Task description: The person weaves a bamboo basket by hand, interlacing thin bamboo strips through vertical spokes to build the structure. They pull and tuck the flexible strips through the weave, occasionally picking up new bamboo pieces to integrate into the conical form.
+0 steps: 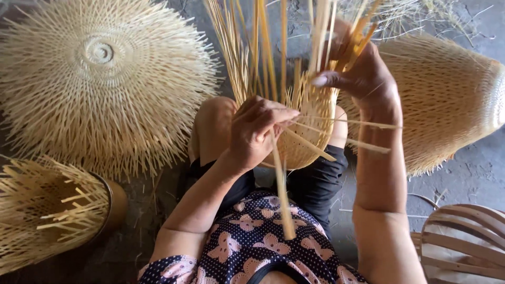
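Note:
A small woven bamboo basket (310, 134) rests between my knees, with long upright bamboo strips (247, 47) rising from its rim. My left hand (258, 131) presses on the basket's near side and pinches a loose strip (281, 194) that points back toward my body. Higher up, my right hand (357, 73) is closed around a bunch of the upright strips at the basket's top right edge. Two loose strips stick out sideways under my right wrist.
A large round woven piece with spiky ends (100, 79) lies at the left. Another woven basket (447, 100) lies on its side at the right. A bundle of strips over a dark mould (52, 210) sits lower left, a curved slatted frame (463, 236) lower right.

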